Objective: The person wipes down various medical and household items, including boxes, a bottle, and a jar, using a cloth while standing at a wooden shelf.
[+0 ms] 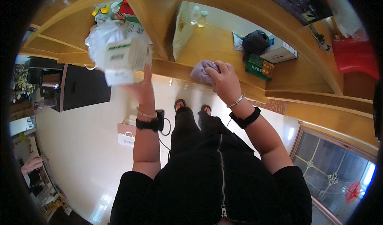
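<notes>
My left hand (140, 90) is closed around white cartons (119, 57) with green and dark print, held at the left front of the wooden shelf (217, 37). They are smeared by motion, so I cannot tell how many there are. A white plastic bag (104, 35) shows just behind them. My right hand (228, 82) grips a crumpled lilac cloth (203, 71) at the shelf's front edge. To the right of this hand lie a green box (256, 66) and an orange-brown blister pack (267, 69). Farther back sits a black bundled bag (255, 41) beside a white box (281, 51).
Two small bottles (202, 19) stand at the back of the shelf, near an upright yellowish bag (182, 31). Upright wooden dividers (149, 23) split the shelf. A red object (356, 57) is at far right. A dark cabinet (87, 88) and a carton (127, 134) stand on the floor.
</notes>
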A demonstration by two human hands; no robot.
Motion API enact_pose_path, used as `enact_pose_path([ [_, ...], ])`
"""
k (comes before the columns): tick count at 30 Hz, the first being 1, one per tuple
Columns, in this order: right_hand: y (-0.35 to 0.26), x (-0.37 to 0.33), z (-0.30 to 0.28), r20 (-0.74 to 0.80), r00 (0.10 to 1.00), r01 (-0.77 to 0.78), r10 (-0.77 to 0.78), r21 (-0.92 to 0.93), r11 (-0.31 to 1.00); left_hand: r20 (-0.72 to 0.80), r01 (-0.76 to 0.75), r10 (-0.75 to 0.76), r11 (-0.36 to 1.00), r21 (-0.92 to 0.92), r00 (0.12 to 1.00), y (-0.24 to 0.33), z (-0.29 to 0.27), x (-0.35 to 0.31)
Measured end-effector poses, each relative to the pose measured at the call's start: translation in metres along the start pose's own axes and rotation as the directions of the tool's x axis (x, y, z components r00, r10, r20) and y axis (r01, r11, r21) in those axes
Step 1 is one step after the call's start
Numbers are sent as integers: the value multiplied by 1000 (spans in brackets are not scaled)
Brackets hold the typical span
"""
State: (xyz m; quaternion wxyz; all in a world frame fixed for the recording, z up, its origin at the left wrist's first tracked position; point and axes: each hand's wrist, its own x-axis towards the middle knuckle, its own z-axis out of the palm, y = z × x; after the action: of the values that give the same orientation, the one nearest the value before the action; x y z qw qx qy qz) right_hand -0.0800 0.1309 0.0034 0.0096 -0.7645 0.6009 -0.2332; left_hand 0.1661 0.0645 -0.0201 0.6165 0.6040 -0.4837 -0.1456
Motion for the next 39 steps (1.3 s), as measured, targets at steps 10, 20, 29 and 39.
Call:
enact_pose_path([
  [10, 18, -54, -45, 214, 976, -135, 46, 422, 897, 642, 295, -1, 888, -352, 767, 72, -1, -113],
  [20, 41, -67, -70, 148, 986, -127, 73, 396, 909, 422, -137, 60, 978, 155, 905, 88, 140, -90],
  [29, 46, -75, -65, 148, 985, -139, 87, 389, 911, 399, -143, 41, 963, 230, 916, 83, 167, -85],
  [39, 36, -66, -57, 146, 985, -141, 91, 386, 912, 358, -224, 155, 961, 160, 921, 71, 182, -75],
])
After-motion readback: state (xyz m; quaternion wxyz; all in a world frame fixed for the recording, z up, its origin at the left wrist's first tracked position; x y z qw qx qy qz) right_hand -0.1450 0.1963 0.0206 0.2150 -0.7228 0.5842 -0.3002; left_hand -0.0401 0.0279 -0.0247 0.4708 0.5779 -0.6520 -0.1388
